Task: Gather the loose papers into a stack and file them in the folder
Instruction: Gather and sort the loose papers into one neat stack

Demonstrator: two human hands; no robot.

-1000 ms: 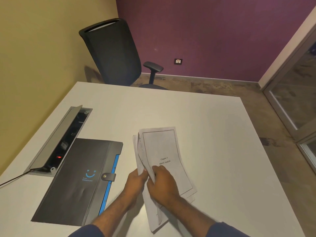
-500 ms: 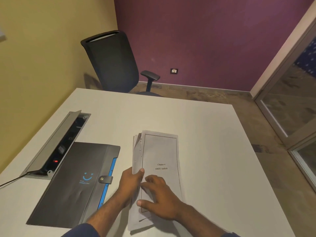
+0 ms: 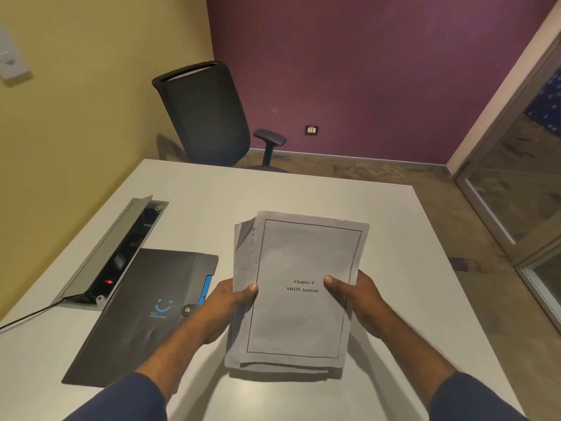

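Both hands hold the stack of white printed papers above the white table: the left hand grasps its 9 o'clock edge, the right hand its 3 o'clock edge. The gathering looks almost done, though the edges are uneven. Next, I judge, the closed dark grey snap folder, at 9 o'clock, must be opened. A black office chair stands at 12 o'clock before a purple wall.

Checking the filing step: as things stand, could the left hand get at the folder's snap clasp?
Probably not right away. The left hand grips the paper stack together with the right hand, so it is occupied. The clasp on the folder lies uncovered just beside it; nothing else blocks it.
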